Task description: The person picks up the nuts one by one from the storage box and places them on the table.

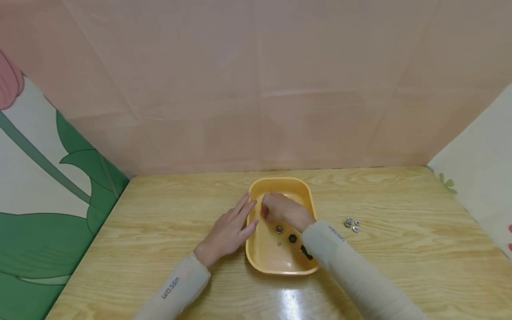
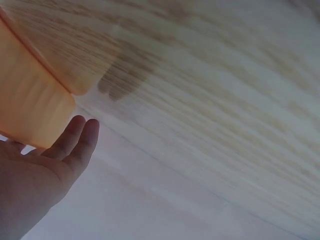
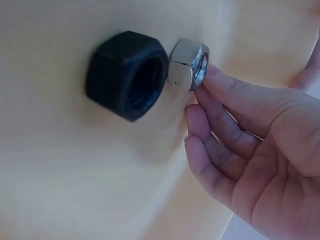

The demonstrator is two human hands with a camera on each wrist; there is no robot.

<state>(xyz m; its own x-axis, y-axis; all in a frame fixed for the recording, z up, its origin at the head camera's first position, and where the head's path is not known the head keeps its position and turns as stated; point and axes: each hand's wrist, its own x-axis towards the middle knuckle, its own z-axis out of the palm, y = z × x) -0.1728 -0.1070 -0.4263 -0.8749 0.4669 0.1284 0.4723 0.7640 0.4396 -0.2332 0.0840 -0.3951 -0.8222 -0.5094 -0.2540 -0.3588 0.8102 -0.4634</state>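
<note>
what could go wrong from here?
- The right hand works close to the black nut and silver nut; it might knock one while going for another. Whether it grips anything isn't clear.
- The dark piece sits partly under the right sleeve and could get nudged unseen.
- The left hand is at the tray, fingers extended rather than wrapped round the rim, so the tray might slide if bumped.

Indoor nook (image 1: 340,189), kind unclear; wood-grain table (image 1: 172,213), pinkish backing (image 1: 256,89), flower-patterned side panel (image 1: 48,191)
</note>
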